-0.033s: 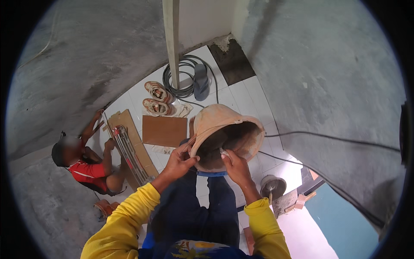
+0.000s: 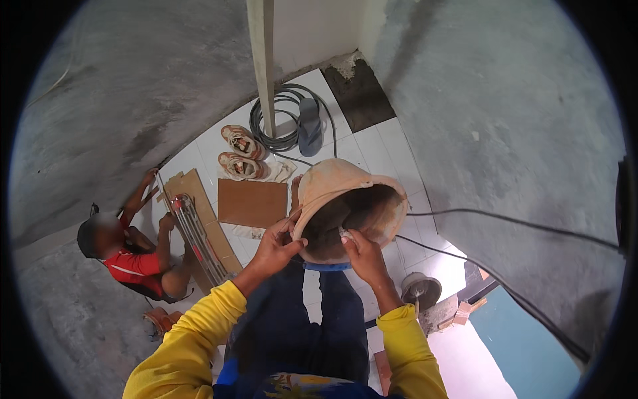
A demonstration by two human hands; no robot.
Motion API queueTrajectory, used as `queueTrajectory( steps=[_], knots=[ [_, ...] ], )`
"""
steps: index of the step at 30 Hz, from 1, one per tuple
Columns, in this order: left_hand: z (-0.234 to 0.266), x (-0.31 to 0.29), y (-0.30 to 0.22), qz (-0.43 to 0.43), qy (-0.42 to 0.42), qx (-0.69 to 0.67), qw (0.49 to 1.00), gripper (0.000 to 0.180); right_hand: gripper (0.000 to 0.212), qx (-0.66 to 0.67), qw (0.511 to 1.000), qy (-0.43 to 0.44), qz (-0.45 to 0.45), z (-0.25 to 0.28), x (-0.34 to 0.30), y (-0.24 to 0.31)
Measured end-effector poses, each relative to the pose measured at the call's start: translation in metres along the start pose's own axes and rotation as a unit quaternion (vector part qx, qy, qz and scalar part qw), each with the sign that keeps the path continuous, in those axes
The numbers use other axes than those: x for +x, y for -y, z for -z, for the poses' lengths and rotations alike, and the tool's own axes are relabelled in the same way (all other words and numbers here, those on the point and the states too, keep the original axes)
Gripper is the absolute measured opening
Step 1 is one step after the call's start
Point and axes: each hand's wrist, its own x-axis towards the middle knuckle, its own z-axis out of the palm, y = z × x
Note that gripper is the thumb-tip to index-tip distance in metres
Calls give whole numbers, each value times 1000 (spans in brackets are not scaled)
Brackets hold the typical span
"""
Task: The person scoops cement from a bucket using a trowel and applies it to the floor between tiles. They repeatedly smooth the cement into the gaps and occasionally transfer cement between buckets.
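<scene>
A pale, dirt-stained bucket (image 2: 332, 178) is tilted in front of me, its dark mouth turned toward me and to the right. My left hand (image 2: 274, 253) is closed on the near left of its rim, thumb at the lip. My right hand (image 2: 365, 258) reaches into the mouth at the lower side, fingers closed on a small whitish crumpled piece (image 2: 345, 234); its kind is unclear. A blue handle grip (image 2: 327, 266) hangs below the rim. Part of the bucket's inside is in shadow.
A co-worker in a red shirt (image 2: 136, 264) crouches left beside a tile cutter (image 2: 197, 233) on cardboard. Beyond lie a brown tile (image 2: 252, 203), shoes (image 2: 240, 165), a slipper (image 2: 310, 126) and coiled cable (image 2: 282, 138) around a wooden post (image 2: 264, 66). A smaller bucket (image 2: 421, 286) stands right.
</scene>
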Motion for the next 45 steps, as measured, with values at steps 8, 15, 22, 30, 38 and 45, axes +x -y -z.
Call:
queueTrajectory(
  steps=[8, 15, 22, 30, 38, 45],
  knots=[
    [91, 221, 90, 35, -41, -34, 998, 26, 42, 29, 996, -8, -84, -6, 186, -81],
    [150, 349, 131, 26, -25, 8, 999, 23, 44, 65, 992, -41, -104, -17, 286, -134],
    [201, 392, 155, 86, -33, -3, 996, 21, 42, -119, 992, -30, 7, -29, 342, -121],
    [215, 392, 160, 68, -30, -9, 997, 21, 27, -294, 940, -5, 173, -55, 353, -67],
    [242, 370, 161, -5, -61, -44, 997, 17, 19, -139, 934, -123, 305, -69, 364, -71],
    [248, 367, 141, -17, -130, -12, 991, 18, 26, 62, 967, -230, 91, -23, 415, -110]
  ],
)
